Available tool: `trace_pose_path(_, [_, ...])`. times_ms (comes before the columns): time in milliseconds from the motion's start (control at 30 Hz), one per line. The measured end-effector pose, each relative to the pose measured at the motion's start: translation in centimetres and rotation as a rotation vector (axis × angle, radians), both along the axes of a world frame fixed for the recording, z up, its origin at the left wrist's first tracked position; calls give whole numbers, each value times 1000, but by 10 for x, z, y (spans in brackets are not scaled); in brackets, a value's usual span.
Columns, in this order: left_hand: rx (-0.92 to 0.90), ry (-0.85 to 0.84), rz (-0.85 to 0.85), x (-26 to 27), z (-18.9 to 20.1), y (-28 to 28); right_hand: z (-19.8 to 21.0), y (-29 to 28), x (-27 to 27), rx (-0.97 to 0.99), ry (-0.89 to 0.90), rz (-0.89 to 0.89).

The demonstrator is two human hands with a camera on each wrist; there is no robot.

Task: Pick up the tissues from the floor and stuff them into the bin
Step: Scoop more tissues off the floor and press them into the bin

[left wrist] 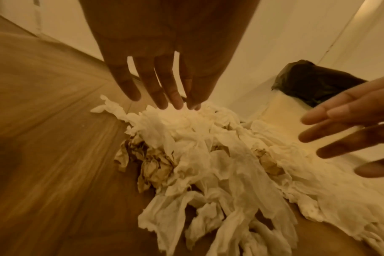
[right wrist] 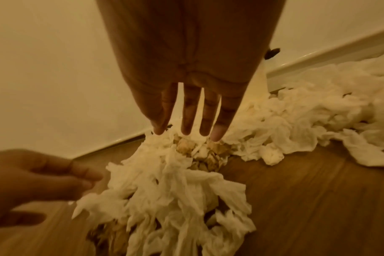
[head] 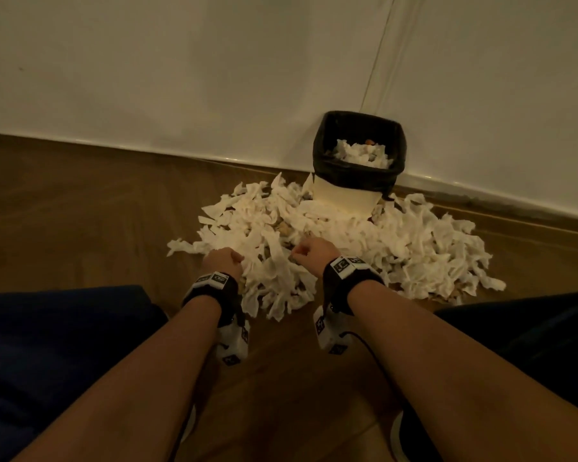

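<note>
the bin [head: 358, 168] stands against the wall [head: 181, 61], tissues [head: 314, 235] heaped on the floor [head: 80, 211] before it, more inside.

Floor [head: 80, 208]: wood planks, brown, grain running diagonally in the head view. Wall [head: 181, 61]: plain, off-white, meeting the floor along a pale skirting board [head: 481, 190] that runs left to right behind the work area. A thin vertical seam [head: 377, 51] crosses the wall at upper right. Dark blue fabric [head: 57, 345] covers the lower left corner of the head view; a similar dark area [head: 531, 328] lies at lower right.
</note>
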State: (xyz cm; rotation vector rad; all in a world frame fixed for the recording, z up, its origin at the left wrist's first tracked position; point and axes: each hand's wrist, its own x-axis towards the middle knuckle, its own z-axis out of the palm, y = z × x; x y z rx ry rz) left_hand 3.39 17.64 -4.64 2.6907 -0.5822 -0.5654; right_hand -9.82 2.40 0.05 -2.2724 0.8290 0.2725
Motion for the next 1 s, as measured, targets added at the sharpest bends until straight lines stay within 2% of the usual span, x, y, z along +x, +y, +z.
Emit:
trace_pose_path(67, [-55,-21,42,-4,-8,-2,-9,6,7,11,16,34])
trace_pose_path(233, [-79,-62,-4,-18,-19,-11,-33,17,18,-98,165,163])
trace_pose_path(433, [24,59,-21,-24,-29,-22,-56,29,28,-121,300,229])
trace_pose_path(567, [115,94,-84,-26,-36,-29,-64,30,33,-123,317,250])
trace_pose_path(700, [181,49,-166,-22,-43,-27,-63,28,36,-107,193,65])
trace_pose_path(800, [136,46,-136,-17,-46,-22,-60,21,31,-26,-39,-205])
trace_pose_path(900, [-144,184,93,-10,-47,-15,-59,14,24,166,-218,-527])
trace_pose_path(1000, [-426,372,381,-9,-48,-6,-55,7,17,457,-241,-817])
